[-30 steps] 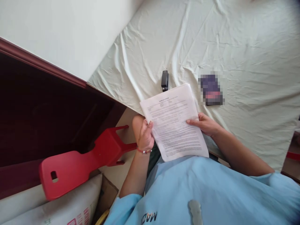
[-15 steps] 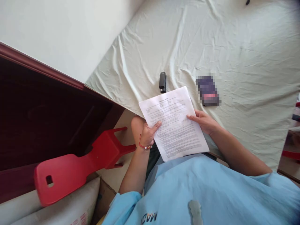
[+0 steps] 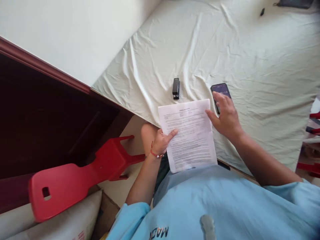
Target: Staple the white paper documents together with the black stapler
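Observation:
Printed sheets of paper (image 3: pixel 191 140) lean against my shirt at the edge of the cloth-covered surface, their text facing me. My left hand (image 3: pixel 162 142) grips their left edge, thumb on top and fingers hidden beneath. My right hand (image 3: pixel 227 116) is off the paper, just beyond its upper right side, fingers apart and holding nothing. Partly behind those fingers lies a phone (image 3: pixel 220 88) with a lit screen. Above the top edge of the sheets sits a black stapler (image 3: pixel 176 88), touched by neither hand.
A pale, wrinkled cloth (image 3: pixel 160 66) covers the surface before me. A red plastic chair (image 3: pixel 65 181) stands at the left, beside white sacks (image 3: pixel 75 216). A small black object (image 3: pixel 262 12) and a dark flat item (image 3: pixel 295 3) lie at the far right.
My right hand has let go of the paper's right edge and moved up and right, toward the phone. The sheets have turned slightly more upright in my left hand.

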A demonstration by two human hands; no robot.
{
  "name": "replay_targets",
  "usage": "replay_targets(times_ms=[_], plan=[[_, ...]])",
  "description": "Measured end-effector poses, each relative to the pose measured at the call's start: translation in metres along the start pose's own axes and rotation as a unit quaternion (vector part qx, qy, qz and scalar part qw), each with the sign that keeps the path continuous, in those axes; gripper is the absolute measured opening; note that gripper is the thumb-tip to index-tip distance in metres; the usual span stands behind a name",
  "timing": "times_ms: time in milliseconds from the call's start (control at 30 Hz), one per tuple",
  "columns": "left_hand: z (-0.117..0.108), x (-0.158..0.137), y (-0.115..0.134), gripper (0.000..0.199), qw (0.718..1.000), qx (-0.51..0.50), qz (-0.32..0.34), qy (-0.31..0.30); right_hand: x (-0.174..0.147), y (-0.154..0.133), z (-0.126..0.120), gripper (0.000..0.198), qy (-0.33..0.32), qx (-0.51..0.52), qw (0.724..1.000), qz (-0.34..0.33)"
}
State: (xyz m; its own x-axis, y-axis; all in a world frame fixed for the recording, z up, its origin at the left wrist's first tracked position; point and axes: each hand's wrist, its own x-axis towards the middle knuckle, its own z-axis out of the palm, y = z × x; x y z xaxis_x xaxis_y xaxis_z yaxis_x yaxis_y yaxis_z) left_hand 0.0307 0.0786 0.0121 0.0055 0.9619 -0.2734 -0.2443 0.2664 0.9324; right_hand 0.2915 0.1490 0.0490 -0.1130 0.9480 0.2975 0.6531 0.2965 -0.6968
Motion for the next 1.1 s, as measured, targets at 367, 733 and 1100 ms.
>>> replay_targets(times_ms=[367,733,1100], plan=[[0.017,-0.004,0.013,0.050,0.999,0.026,-0.026,-0.016,0.056,-0.071,0.015,0.036,-0.224,-0.146,0.944,-0.194],[0.021,0.004,0.012,0.056,0.998,0.047,-0.031,0.001,0.060,-0.071,0.033,0.033,-0.242,-0.054,0.958,-0.144],[0.019,0.019,0.003,0.051,0.997,0.028,-0.067,-0.024,0.083,-0.053,0.072,0.027,-0.270,0.117,0.955,-0.042]])
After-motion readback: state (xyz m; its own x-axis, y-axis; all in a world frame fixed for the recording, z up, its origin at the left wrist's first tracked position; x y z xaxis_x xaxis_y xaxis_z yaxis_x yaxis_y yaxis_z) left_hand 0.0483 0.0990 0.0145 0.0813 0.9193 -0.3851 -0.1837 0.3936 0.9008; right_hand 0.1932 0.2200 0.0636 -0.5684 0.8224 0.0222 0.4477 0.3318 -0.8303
